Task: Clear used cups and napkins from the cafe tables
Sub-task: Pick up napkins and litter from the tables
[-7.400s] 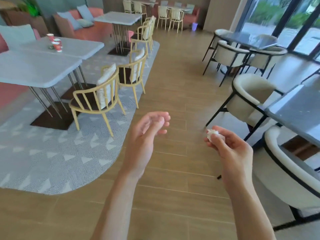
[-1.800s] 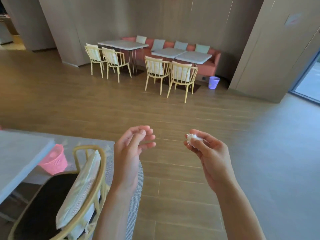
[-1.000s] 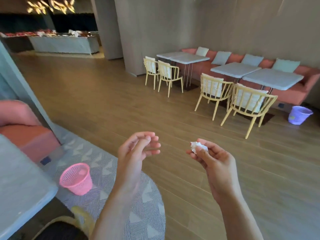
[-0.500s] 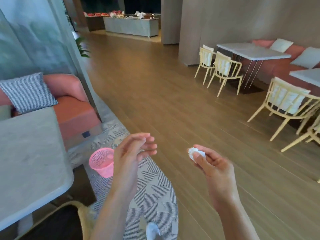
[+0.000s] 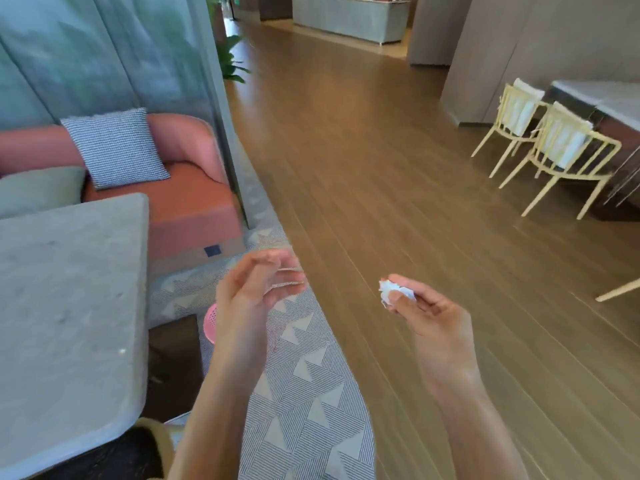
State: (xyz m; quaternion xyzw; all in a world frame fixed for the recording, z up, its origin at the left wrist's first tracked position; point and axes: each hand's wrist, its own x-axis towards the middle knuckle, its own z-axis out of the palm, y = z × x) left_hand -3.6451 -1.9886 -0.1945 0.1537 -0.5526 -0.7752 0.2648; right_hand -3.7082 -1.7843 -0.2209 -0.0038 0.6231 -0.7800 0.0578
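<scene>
My right hand (image 5: 429, 320) pinches a crumpled white napkin (image 5: 393, 291) between thumb and fingertips, held out over the wooden floor. My left hand (image 5: 254, 292) is raised beside it, fingers loosely extended and holding nothing. A pink mesh waste basket (image 5: 209, 320) stands on the patterned rug, mostly hidden behind my left wrist; only its left rim shows.
A grey table (image 5: 69, 306) fills the left, with a chair back (image 5: 156, 441) at its near corner. A coral sofa (image 5: 194, 202) with cushions sits behind it by a glass partition. Yellow chairs (image 5: 561, 157) and tables stand at the right. A counter (image 5: 346, 17) is far back.
The view has swung left and closer to the grey table. The pink basket has slid behind my left wrist. Both hands keep their pose, the napkin still pinched.
</scene>
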